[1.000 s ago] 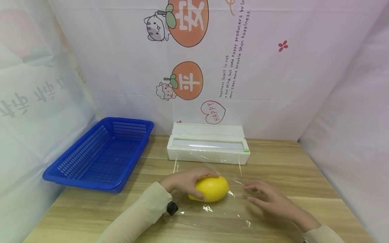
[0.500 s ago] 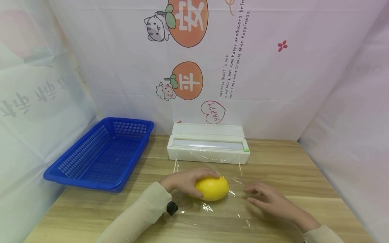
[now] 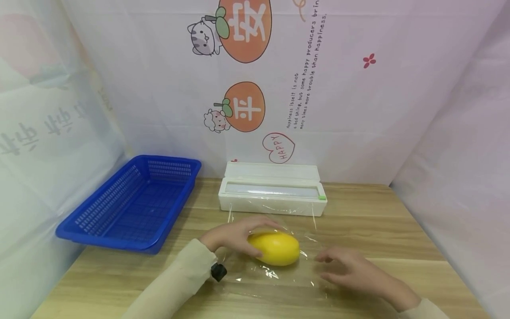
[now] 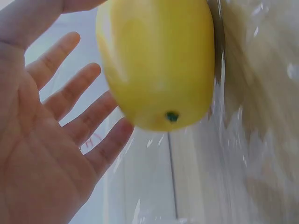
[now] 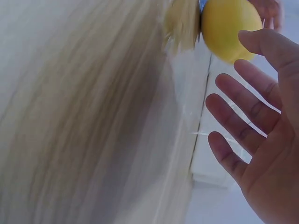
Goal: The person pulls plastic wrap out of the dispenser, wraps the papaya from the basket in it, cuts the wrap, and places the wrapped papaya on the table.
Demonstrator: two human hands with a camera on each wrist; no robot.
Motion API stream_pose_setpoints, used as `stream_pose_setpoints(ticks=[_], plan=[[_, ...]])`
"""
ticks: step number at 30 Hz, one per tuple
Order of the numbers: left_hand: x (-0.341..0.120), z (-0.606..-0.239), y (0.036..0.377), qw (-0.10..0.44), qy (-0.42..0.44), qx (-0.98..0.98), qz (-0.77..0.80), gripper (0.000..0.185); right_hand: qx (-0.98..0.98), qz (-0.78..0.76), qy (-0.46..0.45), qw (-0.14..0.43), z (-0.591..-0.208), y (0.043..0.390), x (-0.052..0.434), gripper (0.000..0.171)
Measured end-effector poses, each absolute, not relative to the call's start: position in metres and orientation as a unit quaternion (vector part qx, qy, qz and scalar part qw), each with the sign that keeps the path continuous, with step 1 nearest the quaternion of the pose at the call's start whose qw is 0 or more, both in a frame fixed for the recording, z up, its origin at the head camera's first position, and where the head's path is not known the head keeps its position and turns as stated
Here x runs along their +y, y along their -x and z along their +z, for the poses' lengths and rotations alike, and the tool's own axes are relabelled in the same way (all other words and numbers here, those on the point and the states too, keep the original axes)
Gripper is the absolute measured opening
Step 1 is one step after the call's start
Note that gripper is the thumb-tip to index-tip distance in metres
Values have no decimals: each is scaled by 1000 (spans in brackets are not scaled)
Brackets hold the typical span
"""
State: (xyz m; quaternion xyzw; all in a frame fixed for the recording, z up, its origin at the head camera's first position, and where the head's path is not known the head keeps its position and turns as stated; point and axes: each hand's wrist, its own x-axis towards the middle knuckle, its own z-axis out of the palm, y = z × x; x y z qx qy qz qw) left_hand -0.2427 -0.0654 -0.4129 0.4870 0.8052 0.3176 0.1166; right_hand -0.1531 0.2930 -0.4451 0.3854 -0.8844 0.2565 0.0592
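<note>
A smooth yellow oval fruit [image 3: 276,249], like a small melon with a dark green stem spot at one end, lies on a sheet of clear cling film [image 3: 275,279]. My left hand [image 3: 235,237] is at its left end, thumb and fingers spread. In the left wrist view that hand [image 4: 51,135] has loosely extended fingers beside the fruit [image 4: 159,60]; whether the fingertips touch it I cannot tell. My right hand [image 3: 354,272] hovers to the right of the fruit, near the film's right edge, holding nothing. Its fingers [image 5: 238,116] are spread and slightly bent in the right wrist view.
Behind the fruit stands a white cling film box [image 3: 272,204], lid raised, film running out over its front. A blue plastic basket [image 3: 167,221] is at the left of the wooden table [image 3: 382,212]. Printed white cloth [image 3: 350,110] walls the back and sides.
My left hand has loosened from the fruit and shifted slightly left, uncovering more of its left end. My right hand has moved slightly left and down. The fruit stays in nearly the same place.
</note>
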Motion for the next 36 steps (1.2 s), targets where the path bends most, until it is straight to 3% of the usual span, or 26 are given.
stream_pose_setpoints(ticks=[5, 9, 15, 20, 27, 36], plan=[[-82, -412, 237, 97, -455, 817, 342, 66, -871, 250, -422, 28, -442, 147, 288, 33], [-100, -412, 226, 85, -431, 825, 354, 43, -860, 260, -439, -26, -439, 137, 282, 30], [-124, -414, 205, 137, -465, 801, 350, 15, -864, 289, -397, -111, -437, 122, 277, 30], [-131, -419, 190, 191, -470, 798, 324, 19, -874, 277, -373, -139, -440, 123, 279, 31], [-130, -436, 185, 191, -478, 815, 266, 36, -878, 261, -382, -128, -443, 123, 281, 30], [-130, -450, 188, 208, -471, 816, 262, 30, -877, 247, -401, -99, -447, 124, 286, 25]])
